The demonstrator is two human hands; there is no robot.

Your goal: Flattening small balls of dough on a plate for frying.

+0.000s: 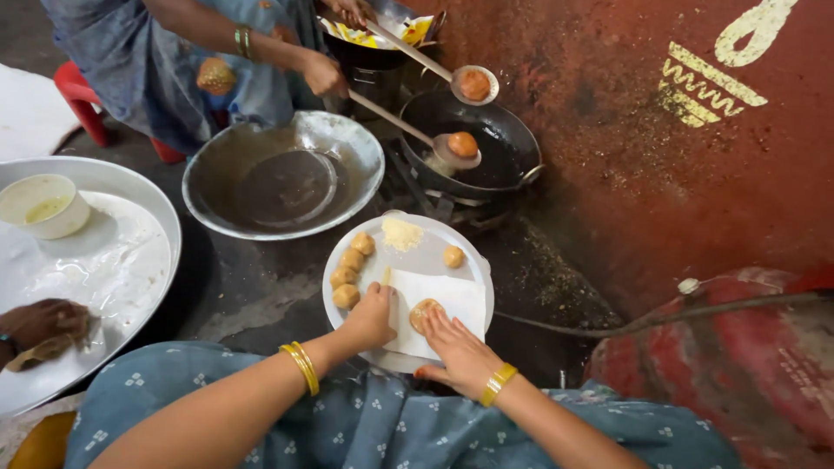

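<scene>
A round steel plate lies on the ground in front of me, with a white paper sheet on its near half. My left hand rests on the sheet's left edge, fingers curled on it. My right hand lies flat, fingertips pressing a flattened dough disc on the paper. Several dough balls line the plate's left rim. One ball and a heap of pale crumbs sit farther back.
Another person at the back holds two ladles with fried balls over a black wok of oil. A large empty steel bowl, a wide tray with a white bowl, a third person's hand, and a red gas cylinder surround me.
</scene>
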